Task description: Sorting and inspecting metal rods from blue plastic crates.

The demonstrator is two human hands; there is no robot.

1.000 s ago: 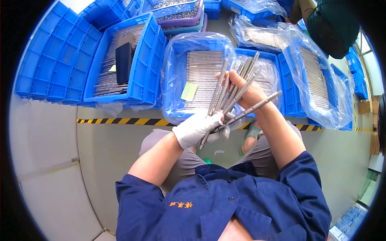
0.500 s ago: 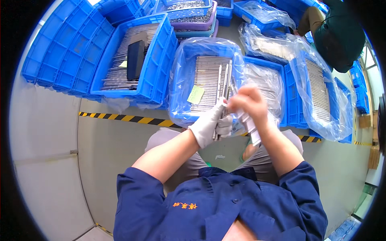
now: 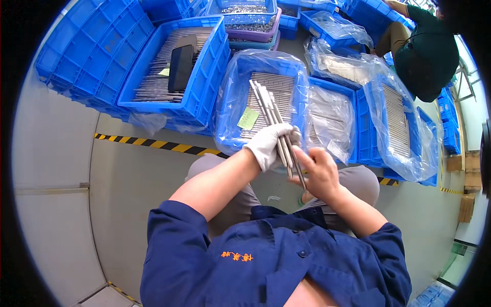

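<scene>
My left hand (image 3: pixel 268 146), in a white glove, is closed around a bundle of slim metal rods (image 3: pixel 269 105). The bundle slants over the front of a plastic-lined blue crate (image 3: pixel 232 146), its far ends fanned slightly apart. My bare right hand (image 3: pixel 322 174) is at the near end of the bundle. Its fingers curl about one darker rod (image 3: pixel 300 171), which sits at a different angle from the others; the exact contact is partly hidden. More rods (image 3: pixel 276 82) lie side by side in the crate, with a green paper note (image 3: pixel 248 118) on them.
To the left, a blue crate of rods (image 3: pixel 153 94) carries a dark phone-like slab (image 3: pixel 180 69). Plastic-covered crates (image 3: pixel 332 115) stand on the right. Baskets of small metal parts (image 3: pixel 250 25) are stacked behind. A co-worker (image 3: pixel 427 61) bends over at far right. Striped tape (image 3: pixel 163 145) marks the floor.
My right hand has come down from the bundle's upper side to its near end. The rods in my left hand have tilted leftward and fanned out. The view has shifted slightly.
</scene>
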